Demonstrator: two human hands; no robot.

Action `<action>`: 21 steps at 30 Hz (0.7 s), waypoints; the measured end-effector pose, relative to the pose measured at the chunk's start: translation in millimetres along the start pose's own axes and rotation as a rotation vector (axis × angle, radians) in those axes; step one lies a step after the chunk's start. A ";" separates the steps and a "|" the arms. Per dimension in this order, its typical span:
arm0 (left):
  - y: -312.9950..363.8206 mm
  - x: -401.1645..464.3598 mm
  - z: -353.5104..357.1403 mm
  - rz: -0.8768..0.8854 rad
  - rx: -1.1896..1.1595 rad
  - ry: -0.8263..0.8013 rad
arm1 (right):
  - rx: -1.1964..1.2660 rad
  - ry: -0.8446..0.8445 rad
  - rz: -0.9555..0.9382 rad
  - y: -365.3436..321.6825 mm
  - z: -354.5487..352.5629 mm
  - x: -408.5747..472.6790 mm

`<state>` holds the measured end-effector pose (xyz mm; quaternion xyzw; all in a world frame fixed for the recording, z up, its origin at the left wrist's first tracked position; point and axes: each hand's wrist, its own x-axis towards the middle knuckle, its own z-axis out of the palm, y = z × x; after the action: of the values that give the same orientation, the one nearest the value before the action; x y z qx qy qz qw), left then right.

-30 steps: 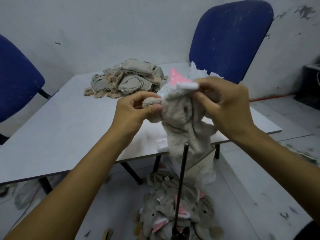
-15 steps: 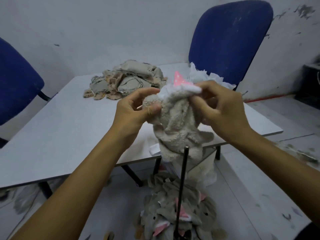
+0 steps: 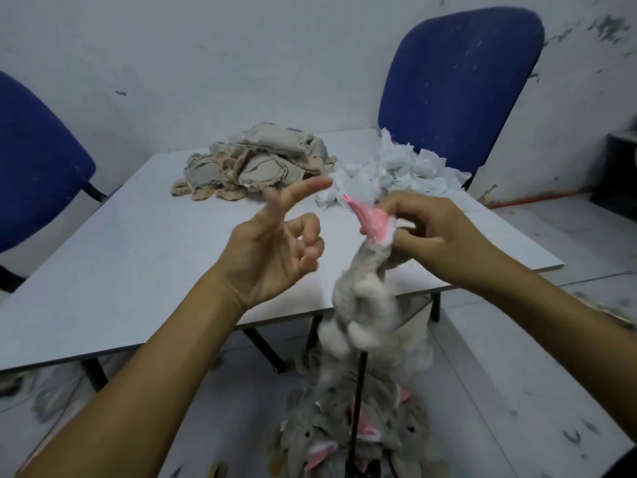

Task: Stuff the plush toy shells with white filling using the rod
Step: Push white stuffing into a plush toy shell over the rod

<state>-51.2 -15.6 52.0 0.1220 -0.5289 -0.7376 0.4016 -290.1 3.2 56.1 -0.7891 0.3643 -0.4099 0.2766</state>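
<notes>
Plush toy shell (image 3: pixel 365 291) hangs from right hand (image 3: pixel 437 236); left hand (image 3: pixel 272 250) apart.

The room sits in flat, cool, bluish light, fairly dim, with no clear source and no glare. Shadows are soft: a faint dark band lies under the desk (image 3: pixel 103 257). The plush toy (image 3: pixel 365 294) is smeared with motion blur, its lower end nearly shapeless, and the left hand (image 3: pixel 272 250) is slightly soft. The wide lens bends the chair (image 3: pixel 458 84) outward near the edges.
</notes>
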 end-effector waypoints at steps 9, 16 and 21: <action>-21.8 6.7 6.3 -0.166 0.638 0.090 | 0.230 0.082 -0.030 -5.6 22.5 14.2; -15.4 7.9 8.6 -0.004 0.811 0.155 | 0.165 0.150 0.017 -8.9 28.4 19.2; -8.8 12.5 18.1 0.312 1.005 0.420 | 0.395 0.023 0.169 -17.5 15.0 21.9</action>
<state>-74.3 -11.2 54.8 0.3627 -0.7356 -0.2868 0.4951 -262.5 -2.1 71.0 -0.6815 0.3450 -0.4576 0.4551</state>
